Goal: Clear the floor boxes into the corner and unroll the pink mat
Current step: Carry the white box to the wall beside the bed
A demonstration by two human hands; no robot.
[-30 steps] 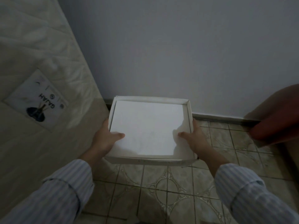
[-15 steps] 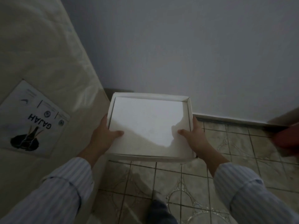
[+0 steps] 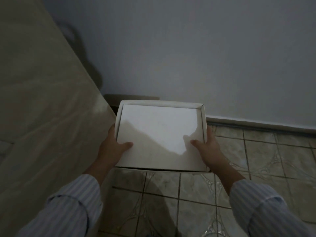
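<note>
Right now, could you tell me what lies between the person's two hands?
In the head view, the white box lies between the left hand and the right hand, which grip its sides.

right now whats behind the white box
Behind the white box a brown object sits against the wall; only its top edge shows, the rest is covered.

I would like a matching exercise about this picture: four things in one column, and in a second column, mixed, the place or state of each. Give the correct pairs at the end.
Things
1. white box
2. left hand
3. right hand
4. mattress

Places or states
A. grips the box's right edge, thumb on top
B. leans upright along the left side of the view
C. held in the air between both hands, near the corner
D. grips the box's left edge, thumb on top

Pairs: 1-C, 2-D, 3-A, 4-B
</note>
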